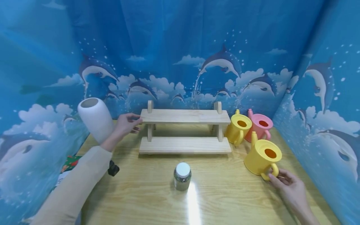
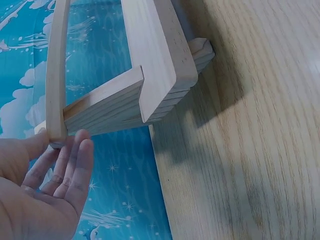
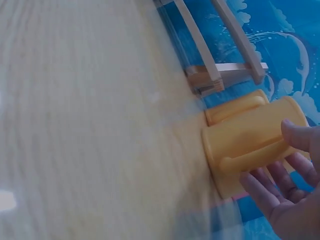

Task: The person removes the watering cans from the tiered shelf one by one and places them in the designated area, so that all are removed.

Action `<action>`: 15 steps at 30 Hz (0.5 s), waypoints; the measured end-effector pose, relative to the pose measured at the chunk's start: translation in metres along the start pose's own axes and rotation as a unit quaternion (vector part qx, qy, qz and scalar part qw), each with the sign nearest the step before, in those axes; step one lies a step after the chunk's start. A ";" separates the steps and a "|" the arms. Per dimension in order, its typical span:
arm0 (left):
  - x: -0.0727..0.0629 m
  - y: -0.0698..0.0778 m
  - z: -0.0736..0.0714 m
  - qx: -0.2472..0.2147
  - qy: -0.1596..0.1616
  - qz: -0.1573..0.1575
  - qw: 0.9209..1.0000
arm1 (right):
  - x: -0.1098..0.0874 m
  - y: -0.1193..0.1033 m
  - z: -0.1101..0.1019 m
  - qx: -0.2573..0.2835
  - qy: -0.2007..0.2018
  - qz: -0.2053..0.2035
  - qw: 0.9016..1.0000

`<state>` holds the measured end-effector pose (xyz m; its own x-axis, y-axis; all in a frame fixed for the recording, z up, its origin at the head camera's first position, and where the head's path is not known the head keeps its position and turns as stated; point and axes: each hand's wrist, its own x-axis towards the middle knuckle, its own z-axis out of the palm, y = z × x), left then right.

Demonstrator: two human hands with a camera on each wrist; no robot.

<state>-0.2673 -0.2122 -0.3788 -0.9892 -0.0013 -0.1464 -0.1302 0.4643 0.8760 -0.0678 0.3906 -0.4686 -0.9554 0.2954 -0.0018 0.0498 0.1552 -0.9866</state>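
Observation:
A two-tier wooden rack (image 1: 182,115) stands at the back of the table. My left hand (image 1: 125,125) pinches the left end of its upper board; in the left wrist view the thumb lies against the board end (image 2: 57,100) and the fingers pass under it. At the right, my right hand (image 1: 291,189) holds the handle of the nearer yellow watering can (image 1: 260,161), thumb on top and fingers below in the right wrist view. Behind it stand another yellow watering can (image 1: 234,129) and a pink one (image 1: 256,123), both right of the rack.
A white vase (image 1: 97,117) leans at the left, partly behind my left forearm. A clear jar with a white lid (image 1: 182,178) stands on the wooden table (image 1: 219,193) before the rack. A small black object (image 1: 113,168) sits by my left sleeve. Dolphin-print curtains (image 1: 180,62) enclose the table.

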 end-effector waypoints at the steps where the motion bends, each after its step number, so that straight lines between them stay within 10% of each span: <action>1: -0.001 0.000 -0.001 0.005 0.001 0.001 1.000 | 0.000 -0.003 -0.002 -0.010 0.005 0.004 1.000; 15: -0.046 0.034 -0.016 0.020 0.023 0.052 0.998 | 0.011 -0.072 0.002 -0.243 0.093 -0.124 0.958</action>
<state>-0.2270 -0.2105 -0.3352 -0.9994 0.0084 -0.0343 -0.0255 0.4984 0.8666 -0.0826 0.3804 -0.3982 -0.8895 0.3484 0.2956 0.0012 0.6488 -0.7610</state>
